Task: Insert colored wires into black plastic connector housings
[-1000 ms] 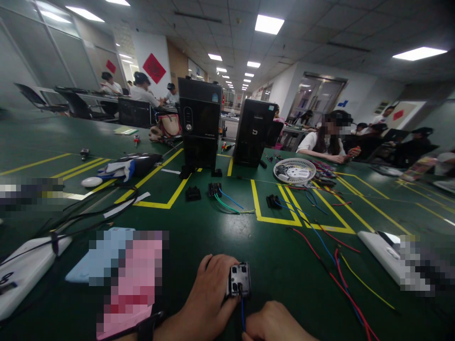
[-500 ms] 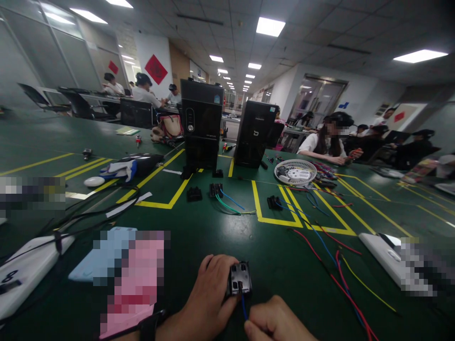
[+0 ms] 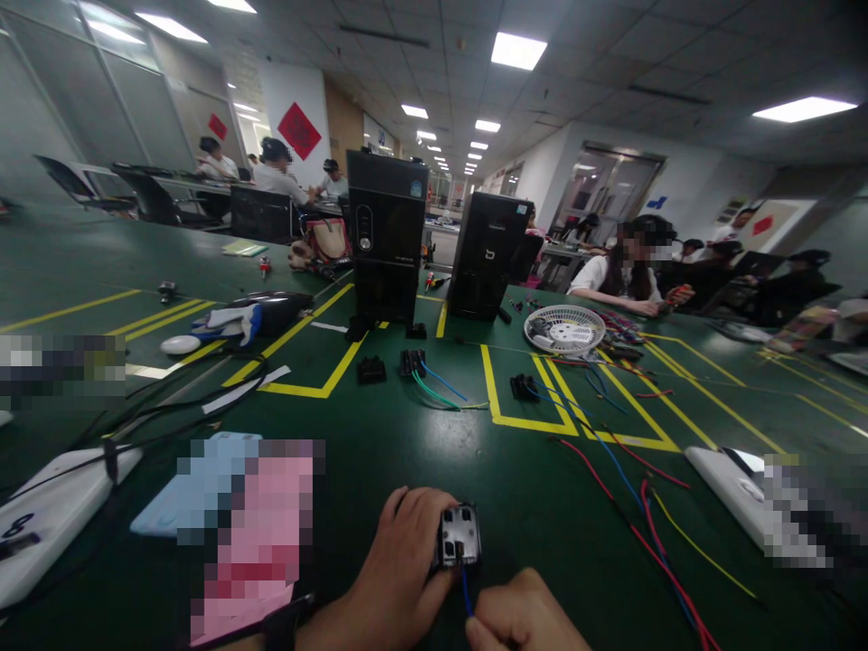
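Low in the middle, my left hand (image 3: 407,561) is closed around the side of a small black terminal block (image 3: 461,535) whose shiny top face has several dark square openings. A blue wire (image 3: 467,588) enters the block at the edge nearest me. My right hand (image 3: 525,615) pinches that wire just below the block, between thumb and forefinger. Farther up the table sit a black block with blue and green wires (image 3: 412,363), a bare black block (image 3: 371,370) and one with a blue wire (image 3: 523,388).
Loose red, blue and yellow wires (image 3: 651,524) trail along my right. A white basket (image 3: 564,331) and two black computer towers (image 3: 386,244) stand farther back. Left lie a pink sheet (image 3: 264,533), a pale blue item (image 3: 203,493) and black cables (image 3: 223,366). A person (image 3: 630,271) sits opposite.
The terminal block has tipped slightly, its top face showing more plainly. My right hand has shifted a little, still pinching the blue wire. My left hand keeps its hold.
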{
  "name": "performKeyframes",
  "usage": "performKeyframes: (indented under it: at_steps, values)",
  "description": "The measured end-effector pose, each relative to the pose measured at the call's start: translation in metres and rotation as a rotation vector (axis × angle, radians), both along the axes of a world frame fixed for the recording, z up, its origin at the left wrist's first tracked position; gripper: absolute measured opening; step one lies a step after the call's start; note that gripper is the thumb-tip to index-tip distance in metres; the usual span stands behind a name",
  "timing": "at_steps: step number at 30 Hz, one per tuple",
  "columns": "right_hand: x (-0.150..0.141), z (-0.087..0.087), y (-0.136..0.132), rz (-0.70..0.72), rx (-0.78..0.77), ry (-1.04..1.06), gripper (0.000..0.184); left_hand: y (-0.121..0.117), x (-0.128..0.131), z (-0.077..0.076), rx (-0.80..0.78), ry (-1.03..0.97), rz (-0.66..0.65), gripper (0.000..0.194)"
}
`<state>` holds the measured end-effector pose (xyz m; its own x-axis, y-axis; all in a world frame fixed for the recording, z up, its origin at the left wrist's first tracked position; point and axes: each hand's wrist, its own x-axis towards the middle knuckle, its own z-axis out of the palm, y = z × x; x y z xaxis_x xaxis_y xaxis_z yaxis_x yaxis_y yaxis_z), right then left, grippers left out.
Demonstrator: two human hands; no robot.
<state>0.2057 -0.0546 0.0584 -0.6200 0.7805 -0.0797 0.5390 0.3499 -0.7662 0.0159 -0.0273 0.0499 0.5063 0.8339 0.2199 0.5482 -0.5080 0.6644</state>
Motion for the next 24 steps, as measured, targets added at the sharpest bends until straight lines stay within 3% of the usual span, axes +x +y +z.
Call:
performKeyframes:
  at_steps: [4,9,11,14,20,24]
  values:
    - [-0.004,-0.001,0.001,0.054,-0.031,-0.081,0.038,0.001,0.0,0.003,-0.012,0.003,-0.009,0.055]
    - [-0.016,0.002,0.007,0.089,-0.119,-0.562,0.043,0.001,0.0,0.003,0.008,0.013,0.001,0.052]
    - [-0.018,0.004,0.007,0.06,-0.122,-0.629,0.043,0.001,0.0,0.003,0.008,0.017,0.007,0.052]
    - [-0.016,0.006,0.006,0.051,-0.132,-0.498,0.043,0.0,0.0,0.002,0.01,0.012,0.003,0.052]
    - [-0.006,0.01,-0.001,-0.027,-0.118,-0.026,0.041,0.0,0.001,-0.001,0.019,-0.002,0.006,0.052]
    - [-0.005,0.005,0.001,0.025,-0.146,-0.043,0.042,0.0,0.001,0.0,0.017,0.013,-0.002,0.053]
